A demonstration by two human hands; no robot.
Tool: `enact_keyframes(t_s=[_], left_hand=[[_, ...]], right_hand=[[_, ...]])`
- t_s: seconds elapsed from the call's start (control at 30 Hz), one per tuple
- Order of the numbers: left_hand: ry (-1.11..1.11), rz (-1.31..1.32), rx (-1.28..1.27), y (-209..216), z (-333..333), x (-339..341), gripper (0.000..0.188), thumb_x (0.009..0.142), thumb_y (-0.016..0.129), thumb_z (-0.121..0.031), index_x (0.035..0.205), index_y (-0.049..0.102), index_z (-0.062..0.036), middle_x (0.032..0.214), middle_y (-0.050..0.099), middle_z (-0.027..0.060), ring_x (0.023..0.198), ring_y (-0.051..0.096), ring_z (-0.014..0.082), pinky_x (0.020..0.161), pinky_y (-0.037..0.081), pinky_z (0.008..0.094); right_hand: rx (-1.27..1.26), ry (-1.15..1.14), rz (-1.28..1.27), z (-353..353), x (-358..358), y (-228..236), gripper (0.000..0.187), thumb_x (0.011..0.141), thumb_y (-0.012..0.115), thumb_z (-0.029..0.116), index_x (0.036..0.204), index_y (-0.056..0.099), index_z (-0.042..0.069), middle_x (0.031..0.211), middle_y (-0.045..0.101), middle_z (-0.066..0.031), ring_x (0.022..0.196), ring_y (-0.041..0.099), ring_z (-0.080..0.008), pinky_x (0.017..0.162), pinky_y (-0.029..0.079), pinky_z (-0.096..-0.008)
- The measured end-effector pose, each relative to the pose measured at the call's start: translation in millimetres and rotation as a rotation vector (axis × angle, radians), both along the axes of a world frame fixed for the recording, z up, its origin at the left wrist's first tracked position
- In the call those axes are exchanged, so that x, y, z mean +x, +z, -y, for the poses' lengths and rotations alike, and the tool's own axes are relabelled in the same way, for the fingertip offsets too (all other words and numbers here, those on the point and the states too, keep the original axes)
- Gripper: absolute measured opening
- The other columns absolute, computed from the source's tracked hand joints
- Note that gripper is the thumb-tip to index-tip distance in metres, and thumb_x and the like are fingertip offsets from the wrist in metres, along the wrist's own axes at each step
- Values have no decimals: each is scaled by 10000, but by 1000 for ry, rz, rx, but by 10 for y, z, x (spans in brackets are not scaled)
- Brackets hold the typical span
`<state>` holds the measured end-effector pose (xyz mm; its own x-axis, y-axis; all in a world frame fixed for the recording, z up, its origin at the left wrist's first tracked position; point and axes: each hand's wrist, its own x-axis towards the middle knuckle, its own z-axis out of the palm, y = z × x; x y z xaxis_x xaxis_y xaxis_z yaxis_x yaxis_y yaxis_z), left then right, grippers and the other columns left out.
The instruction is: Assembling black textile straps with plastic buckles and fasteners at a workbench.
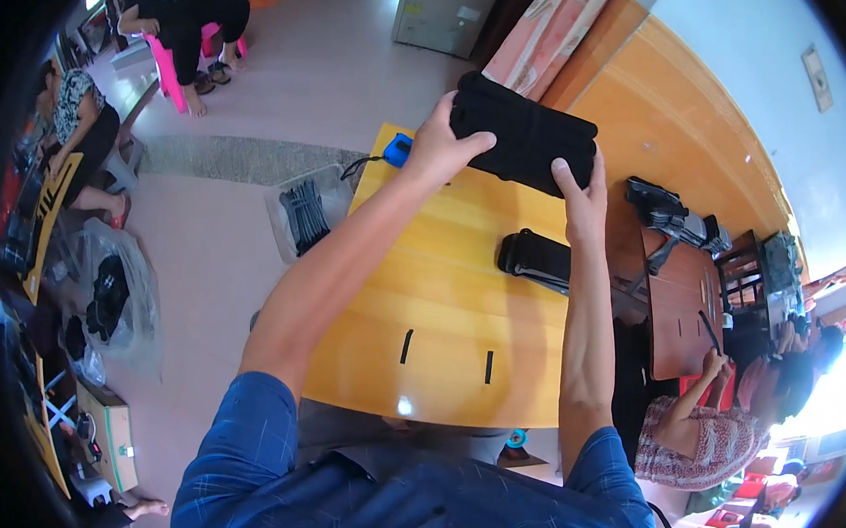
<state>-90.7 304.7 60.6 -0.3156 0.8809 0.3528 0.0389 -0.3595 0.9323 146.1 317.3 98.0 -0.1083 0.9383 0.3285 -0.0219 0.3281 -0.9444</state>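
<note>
Above the far edge of the yellow table (387, 294), I hold a black, soft-looking rectangular bundle (521, 132) with both hands. Its exact kind does not show. My left hand (440, 148) grips its left end, thumb across the near face. At its right end, my right hand (582, 196) has the thumb on the near face and the fingers round the side. A similar black bundle (536, 256) lies on the table beside my right forearm. Two short black strips (407, 346) lie nearer to me. A blue object (398, 150) with a black cord rests by the table's far left corner.
Left of the table, a clear plastic bag (293, 213) holds dark strips. A plastic bag (127, 305) with black items lies on the floor. Black items (676, 217) are stacked on a brown table (667, 334) to the right. Several people sit around the room.
</note>
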Motion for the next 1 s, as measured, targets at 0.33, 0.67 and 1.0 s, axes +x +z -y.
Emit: enact_keyframes(t_s=[0.33, 0.67, 1.0], left_hand=[[196, -431, 335, 210, 2209, 50, 916, 748, 848, -75, 1520, 358, -29, 1505, 480, 241, 1385, 513, 402, 1148, 420, 425], [259, -632, 339, -476, 3829, 134, 893, 763, 881, -84, 1482, 352, -58, 1588, 378, 322, 1451, 440, 474, 1186, 380, 489], [274, -625, 371, -697, 4072, 142, 834, 766, 878, -54, 1448, 397, -40, 1519, 460, 294, 1421, 462, 489, 1177, 388, 515]], right_hand=[[404, 3, 32, 1716, 215, -327, 956, 748, 759, -138, 1532, 253, 71, 1485, 365, -110, 1394, 392, -230, 1188, 321, -361], [187, 158, -40, 2899, 276, -1099, 847, 733, 720, -194, 1404, 306, 116, 1410, 378, -100, 1312, 440, -193, 1131, 381, -358], [134, 171, 13, 3139, 335, -1272, 892, 763, 725, -183, 1468, 263, 106, 1421, 396, -120, 1325, 456, -210, 1130, 402, -362]])
